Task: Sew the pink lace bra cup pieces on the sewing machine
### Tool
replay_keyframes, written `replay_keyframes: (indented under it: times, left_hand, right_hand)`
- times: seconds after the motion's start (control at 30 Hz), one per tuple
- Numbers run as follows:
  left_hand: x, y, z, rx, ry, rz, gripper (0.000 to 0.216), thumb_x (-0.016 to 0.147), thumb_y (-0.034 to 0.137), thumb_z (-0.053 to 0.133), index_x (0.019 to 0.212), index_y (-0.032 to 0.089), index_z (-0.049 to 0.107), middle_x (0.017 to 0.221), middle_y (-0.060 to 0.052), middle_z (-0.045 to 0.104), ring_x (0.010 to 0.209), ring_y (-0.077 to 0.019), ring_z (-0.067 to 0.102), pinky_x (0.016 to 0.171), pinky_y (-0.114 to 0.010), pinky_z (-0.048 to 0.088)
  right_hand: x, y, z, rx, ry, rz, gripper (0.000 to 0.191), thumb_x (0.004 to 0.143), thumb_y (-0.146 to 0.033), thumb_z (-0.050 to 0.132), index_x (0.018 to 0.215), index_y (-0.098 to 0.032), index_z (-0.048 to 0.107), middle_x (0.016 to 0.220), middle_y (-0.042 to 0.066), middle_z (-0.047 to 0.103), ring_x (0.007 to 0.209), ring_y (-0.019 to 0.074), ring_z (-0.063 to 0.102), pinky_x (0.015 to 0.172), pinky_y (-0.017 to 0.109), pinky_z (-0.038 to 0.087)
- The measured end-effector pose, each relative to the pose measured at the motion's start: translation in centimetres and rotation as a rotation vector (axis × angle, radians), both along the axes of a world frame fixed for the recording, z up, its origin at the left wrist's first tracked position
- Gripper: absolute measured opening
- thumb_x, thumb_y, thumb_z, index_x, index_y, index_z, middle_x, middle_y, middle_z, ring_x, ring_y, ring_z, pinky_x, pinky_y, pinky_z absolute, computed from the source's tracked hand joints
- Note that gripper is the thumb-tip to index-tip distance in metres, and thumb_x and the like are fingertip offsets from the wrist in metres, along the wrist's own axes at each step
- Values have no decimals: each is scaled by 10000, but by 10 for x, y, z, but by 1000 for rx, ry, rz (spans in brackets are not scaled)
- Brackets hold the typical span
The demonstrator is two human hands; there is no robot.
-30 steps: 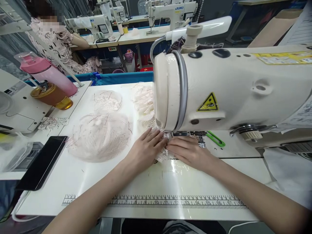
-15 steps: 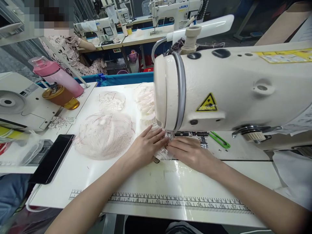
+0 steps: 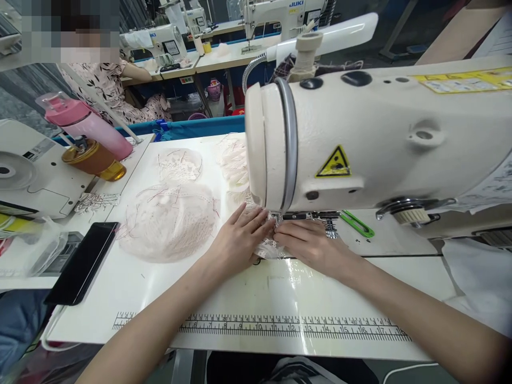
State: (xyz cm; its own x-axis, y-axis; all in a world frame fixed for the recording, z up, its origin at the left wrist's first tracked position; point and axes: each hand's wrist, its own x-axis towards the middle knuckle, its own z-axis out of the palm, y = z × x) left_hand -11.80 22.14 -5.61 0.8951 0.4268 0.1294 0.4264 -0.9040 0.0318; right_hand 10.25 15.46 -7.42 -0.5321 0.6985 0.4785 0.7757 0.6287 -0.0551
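Note:
My left hand lies flat, fingers stretched out, on a small piece of white lace in front of the head of the cream sewing machine. My right hand presses flat on the same lace from the right, fingertips almost meeting the left ones just under the needle area, which the machine head mostly hides. Left of my hands sits a pile of pale pink lace pieces.
A black phone lies near the table's left edge, with a pink bottle and an amber jar behind it. Green snips lie right of the needle. A printed ruler runs along the front edge. Another person sews at the back left.
Both hands stay pressed on the lace at the needle, shifted very slightly left; the view has drifted a little.

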Motion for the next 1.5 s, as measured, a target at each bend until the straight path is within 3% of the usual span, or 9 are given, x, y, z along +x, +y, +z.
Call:
replay_keyframes:
  times: [0.37, 0.7, 0.8, 0.9, 1.03, 1.2, 1.5]
  left_hand:
    - [2, -5, 2, 60, 39, 27, 525, 917, 272, 529, 1429, 162, 500, 1430, -114, 552, 1364, -306, 469, 1154, -510, 339]
    - [5, -6, -3, 127, 31, 43, 536, 932, 340, 554, 1444, 198, 487, 1436, -118, 544, 1365, -300, 474, 1153, -508, 346]
    - [3, -5, -5, 150, 1, 23, 519, 922, 298, 565, 1426, 188, 508, 1434, -109, 549, 1356, -284, 488, 1173, -503, 324]
    - [-3, -1, -7, 153, -41, -86, 477, 919, 202, 521, 1394, 171, 536, 1423, -64, 564, 1341, -229, 510, 1182, -440, 336]
    - [-9, 7, -5, 65, -82, -191, 501, 874, 147, 505, 1373, 132, 549, 1420, -67, 561, 1336, -198, 516, 1154, -368, 394]
    - [-11, 14, 3, 4, -122, -199, 485, 852, 83, 478, 1323, 120, 588, 1384, -90, 588, 1326, -202, 526, 1162, -380, 400]
    - [-10, 13, 1, 44, -111, -149, 489, 839, 71, 448, 1308, 80, 588, 1358, -115, 605, 1311, -218, 537, 1120, -380, 453]
  right_hand:
    - [4, -3, 7, 162, -38, -100, 232, 966, -112, 469, 1009, -201, 679, 969, 8, 726, 831, 152, 637, 679, 307, 418]
    - [5, -2, 12, 102, -40, -130, 227, 956, -130, 489, 1031, -217, 685, 978, 6, 735, 793, 157, 642, 658, 316, 423]
    - [4, -1, 12, 96, -22, -109, 226, 948, -106, 493, 1015, -208, 683, 994, 4, 737, 818, 147, 652, 666, 302, 445]
    - [4, 0, 7, 79, -40, -78, 247, 948, -97, 496, 1062, -215, 680, 1030, 18, 728, 880, 152, 654, 706, 289, 477]
    - [1, -2, 0, 67, -80, -56, 284, 958, -77, 492, 1122, -224, 671, 1084, 45, 722, 1004, 166, 640, 825, 292, 501]
    - [-8, -2, -2, 162, -123, -32, 264, 959, -42, 469, 1073, -163, 674, 1031, 58, 736, 1047, 171, 628, 872, 309, 489]
    - [-13, -2, -1, 131, -96, -52, 277, 962, -45, 447, 1039, -174, 680, 1046, 49, 731, 1033, 160, 631, 859, 301, 482]
